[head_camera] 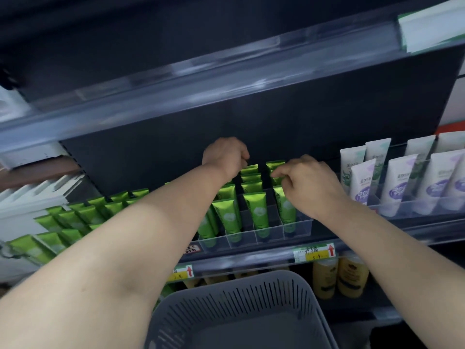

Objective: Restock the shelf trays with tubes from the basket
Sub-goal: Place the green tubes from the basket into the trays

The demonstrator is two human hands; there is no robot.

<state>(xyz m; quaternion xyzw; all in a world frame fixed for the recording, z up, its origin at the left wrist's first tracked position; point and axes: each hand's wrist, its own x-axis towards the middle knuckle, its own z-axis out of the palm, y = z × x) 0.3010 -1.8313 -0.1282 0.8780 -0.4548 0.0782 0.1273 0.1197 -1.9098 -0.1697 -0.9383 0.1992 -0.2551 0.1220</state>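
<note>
The right hand (pixel 309 183), pinching the crimped top of a green tube (pixel 277 182) at its fingertips, should probably ease it straight down into the tray (pixel 297 229) slot beneath, while the left hand (pixel 225 154), curled with its grip hidden, steadies the neighbouring tubes (pixel 249 172) beside it.

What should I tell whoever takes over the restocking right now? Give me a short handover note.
Left hand: curled at the back of the clear tray; its fingers are hidden, so I cannot tell if it holds anything.
Right hand: pinches the top of a green tube in the rightmost lane.
Done: the visible lanes hold tubes front to back.
Grey basket: below the shelf, no tubes in its visible part.
Left: seat this tube and check the rest of the basket.
</note>
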